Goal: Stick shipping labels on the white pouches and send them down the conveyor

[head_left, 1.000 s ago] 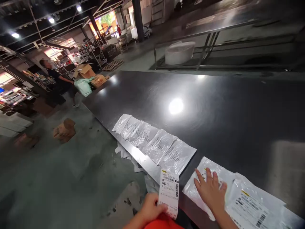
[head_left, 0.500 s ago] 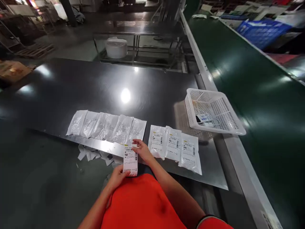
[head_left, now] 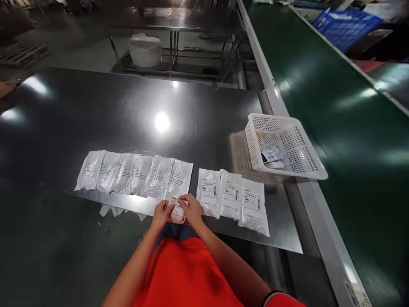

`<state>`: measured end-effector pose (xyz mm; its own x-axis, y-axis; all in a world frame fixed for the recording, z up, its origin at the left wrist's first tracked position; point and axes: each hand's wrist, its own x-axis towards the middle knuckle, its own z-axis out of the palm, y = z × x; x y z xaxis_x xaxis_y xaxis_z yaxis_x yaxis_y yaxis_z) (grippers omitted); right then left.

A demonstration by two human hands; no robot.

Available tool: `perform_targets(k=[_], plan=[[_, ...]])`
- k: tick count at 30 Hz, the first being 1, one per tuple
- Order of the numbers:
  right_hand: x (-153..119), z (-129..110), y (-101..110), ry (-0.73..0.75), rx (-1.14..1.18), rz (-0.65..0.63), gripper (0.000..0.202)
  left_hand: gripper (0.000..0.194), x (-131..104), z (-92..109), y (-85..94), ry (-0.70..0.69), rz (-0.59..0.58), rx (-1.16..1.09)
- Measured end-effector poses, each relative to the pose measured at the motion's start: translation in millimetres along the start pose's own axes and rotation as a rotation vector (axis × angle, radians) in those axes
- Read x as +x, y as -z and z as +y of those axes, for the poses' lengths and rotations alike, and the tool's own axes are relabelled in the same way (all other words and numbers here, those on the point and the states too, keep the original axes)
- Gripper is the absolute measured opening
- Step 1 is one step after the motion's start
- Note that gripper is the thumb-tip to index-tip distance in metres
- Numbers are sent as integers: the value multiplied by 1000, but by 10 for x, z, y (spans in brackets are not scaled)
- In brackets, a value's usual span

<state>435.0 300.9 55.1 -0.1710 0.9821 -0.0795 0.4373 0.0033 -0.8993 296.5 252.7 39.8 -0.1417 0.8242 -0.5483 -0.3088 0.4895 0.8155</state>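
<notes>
white basket [head_left: 295, 147] beside green conveyor [head_left: 358, 136], blue crate [head_left: 347, 30] across it

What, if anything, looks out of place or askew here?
White scraps show past the near edge of the table, outside the neat rows of packages; what they rest on is unclear. The basket appears to jut past the table's right edge.

Held label [head_left: 178, 214]: showing a yellow mark, blurred digits
Right packets [head_left: 230, 195]: carrying barcodes, yellow marks, unreadably small print
Left packets [head_left: 140, 174]: bearing grey lines, illegible
</notes>
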Motion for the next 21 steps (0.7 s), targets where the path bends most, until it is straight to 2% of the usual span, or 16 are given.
perform_targets(k=[4, 7, 9, 11, 14, 17, 19, 21], plan=[[739, 184, -128, -72, -125, 126, 14, 50, 36, -225, 21, 94, 128, -6], [1263, 278, -222, -121, -286, 183, 12, 52, -56, -413, 148, 181, 154, 16], [1472, 326, -279, -124, -352, 170, 12, 56, -146, -509, 248, 223, 146, 44], [1551, 368, -326, -115, -403, 134, 14, 56, -264, -563, 341, 258, 113, 82], [1496, 412, -399, -95, -500, 142, 23, 45, -500, -550, 455, 297, 40, 139], [1349, 422, -545, 9, -542, 158, 45, 40, -736, -427, 549, 266, -18, 211], [1242, 426, -681, 131, -526, 71, 50, 42, -826, -304, 607, 225, -23, 275], [1145, 456, -785, 179, -508, -11, 54, 42, -841, -167, 659, 182, -8, 346]])
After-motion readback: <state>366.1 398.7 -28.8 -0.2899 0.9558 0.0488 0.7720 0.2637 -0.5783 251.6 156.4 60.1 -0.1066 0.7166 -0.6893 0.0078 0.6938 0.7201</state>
